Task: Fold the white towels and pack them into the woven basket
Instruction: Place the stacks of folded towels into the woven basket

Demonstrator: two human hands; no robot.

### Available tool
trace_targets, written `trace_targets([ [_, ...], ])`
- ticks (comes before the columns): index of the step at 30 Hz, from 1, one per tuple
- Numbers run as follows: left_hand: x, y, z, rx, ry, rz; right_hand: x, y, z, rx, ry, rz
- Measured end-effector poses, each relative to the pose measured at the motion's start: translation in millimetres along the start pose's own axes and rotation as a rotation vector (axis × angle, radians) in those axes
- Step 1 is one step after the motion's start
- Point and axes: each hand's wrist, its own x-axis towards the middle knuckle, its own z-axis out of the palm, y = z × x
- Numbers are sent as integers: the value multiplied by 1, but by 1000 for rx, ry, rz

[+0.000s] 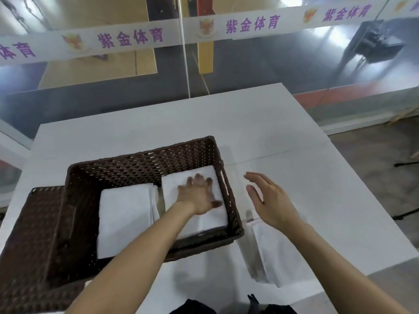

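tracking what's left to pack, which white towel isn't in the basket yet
The towel on the table, right of the woven basket. The left stack and the right stack, pressed by the left hand, lie inside it.

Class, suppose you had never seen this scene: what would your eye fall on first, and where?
The dark woven basket on the white table draws the eye, with two stacks of folded white towels side by side inside. The left hand presses flat on the right stack, while the right hand hovers open beside the basket, near another towel on the table.
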Motion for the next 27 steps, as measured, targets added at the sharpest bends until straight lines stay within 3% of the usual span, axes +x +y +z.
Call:
trace_targets([
  [2,-15,-2,-18,-130,214,-23,-20,36,-7,17,30,100],
  [6,-60,16,-45,-317,826,9,-62,106,-16,21,61,321],
  [9,-93,57,-54,-334,969,152,-86,140,-20,49,2,446],
  [13,-115,129,-17,-308,881,350,-111,167,-22,36,-64,565],
  [15,-111,159,22,-218,727,414,-119,180,-22,77,-104,622],
  [19,-67,188,97,-148,187,197,-125,201,-8,171,-355,664],
  [21,-40,192,117,-112,-5,111,-125,212,2,132,-388,625],
  [23,-19,196,124,-114,-104,42,-122,219,9,161,-394,628],
  [27,-5,205,114,-58,-132,1,-116,219,7,225,-438,639],
])
